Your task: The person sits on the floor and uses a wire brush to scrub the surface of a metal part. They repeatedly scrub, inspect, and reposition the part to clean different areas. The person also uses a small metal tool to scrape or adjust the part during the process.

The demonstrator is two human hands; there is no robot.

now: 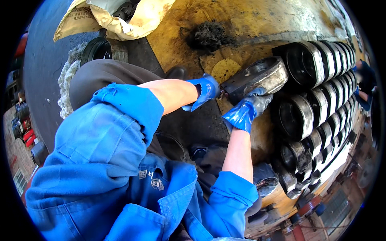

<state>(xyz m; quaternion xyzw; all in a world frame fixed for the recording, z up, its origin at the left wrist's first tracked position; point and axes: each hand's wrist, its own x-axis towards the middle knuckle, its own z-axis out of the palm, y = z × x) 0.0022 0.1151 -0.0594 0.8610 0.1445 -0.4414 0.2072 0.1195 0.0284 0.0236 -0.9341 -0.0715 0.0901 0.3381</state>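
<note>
A dark, oily metal ring casting (277, 76) with a rounded outer wall and an opening on top is tilted in front of me, just left of a stack of similar parts. My right hand (251, 105), in a blue glove with a grimy grey finger area, is closed on its near lower edge. My left hand (204, 92), also in a blue glove, is at the casting's left end. Its fingers are turned away, so their grip is hidden. Beyond the left hand, a round yellowish patch (226, 70) shows on the stained work surface.
Rows of black metal ring castings (295, 116) are stacked at the right. A dark clump of fibres (209, 36) lies at the far side. At the far left are an open paper sack (150, 20), a dark round container (96, 50) and whitish fluffy material (66, 82). Another person (365, 82) is at the far right.
</note>
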